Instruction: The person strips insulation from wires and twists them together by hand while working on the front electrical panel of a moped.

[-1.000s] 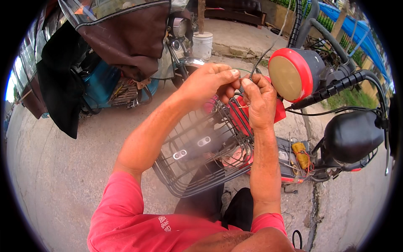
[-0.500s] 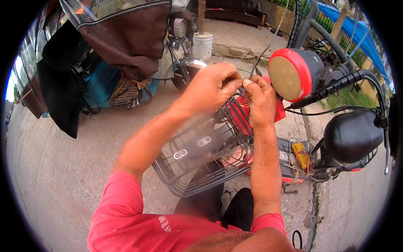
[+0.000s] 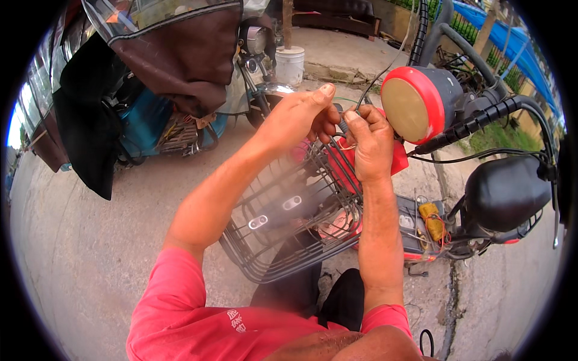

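Above the black wire basket (image 3: 289, 231), both my hands are close together beside the round, red-rimmed headlight (image 3: 404, 105). My right hand (image 3: 371, 147) is closed, with thumb and forefinger pinching the end of a thin black wire (image 3: 378, 75) that comes down from above. A pale thin wire (image 3: 344, 145) shows beside its palm. My left hand (image 3: 299, 119) is just to its left, thumb raised and apart, fingers loosely curled. A dark ribbed piece lies between the hands, partly hidden by the fingers.
A red panel (image 3: 399, 157) is under the headlight, with the handlebar (image 3: 469, 126) and a black seat (image 3: 507, 195) to the right. A yellow taped bundle (image 3: 431, 221) with wires rests on the footboard. At the left are a covered tricycle (image 3: 174, 66) and a white bucket (image 3: 289, 66).
My left thumb has lifted away from the wire and now points up, its fingers loosened. My right hand keeps its pinch in nearly the same place.
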Demonstrator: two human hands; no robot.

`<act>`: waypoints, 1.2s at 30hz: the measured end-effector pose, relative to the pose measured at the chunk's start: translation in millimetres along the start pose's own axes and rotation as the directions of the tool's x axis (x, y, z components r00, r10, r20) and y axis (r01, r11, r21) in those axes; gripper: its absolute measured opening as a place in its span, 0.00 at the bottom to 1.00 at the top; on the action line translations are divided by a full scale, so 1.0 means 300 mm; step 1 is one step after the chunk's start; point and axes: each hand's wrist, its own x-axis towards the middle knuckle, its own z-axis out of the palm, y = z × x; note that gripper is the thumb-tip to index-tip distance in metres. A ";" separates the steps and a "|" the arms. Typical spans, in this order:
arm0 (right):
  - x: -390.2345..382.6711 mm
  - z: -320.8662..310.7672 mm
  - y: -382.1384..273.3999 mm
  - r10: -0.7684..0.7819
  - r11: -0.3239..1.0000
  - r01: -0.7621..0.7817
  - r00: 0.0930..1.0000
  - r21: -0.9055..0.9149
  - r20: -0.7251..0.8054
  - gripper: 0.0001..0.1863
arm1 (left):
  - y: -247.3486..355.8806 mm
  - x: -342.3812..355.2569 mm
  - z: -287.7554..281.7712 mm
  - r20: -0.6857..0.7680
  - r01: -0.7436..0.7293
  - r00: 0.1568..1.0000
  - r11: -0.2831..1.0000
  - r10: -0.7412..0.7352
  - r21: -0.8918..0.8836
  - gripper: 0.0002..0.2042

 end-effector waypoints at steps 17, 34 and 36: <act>0.009 -0.014 -0.003 0.203 0.959 -0.221 0.972 0.177 0.114 0.04 | 0.017 -0.017 -0.004 0.221 -0.540 0.761 0.406 0.610 0.737 0.04; 0.010 -0.023 0.003 0.102 0.975 -0.119 0.990 0.190 0.096 0.04 | 0.036 -0.020 -0.013 0.001 -0.179 0.984 0.980 0.180 0.087 0.16; 0.005 -0.016 0.007 0.037 0.995 -0.044 0.996 0.093 0.077 0.04 | 0.031 -0.014 -0.015 0.010 -0.010 1.000 1.000 0.010 0.007 0.17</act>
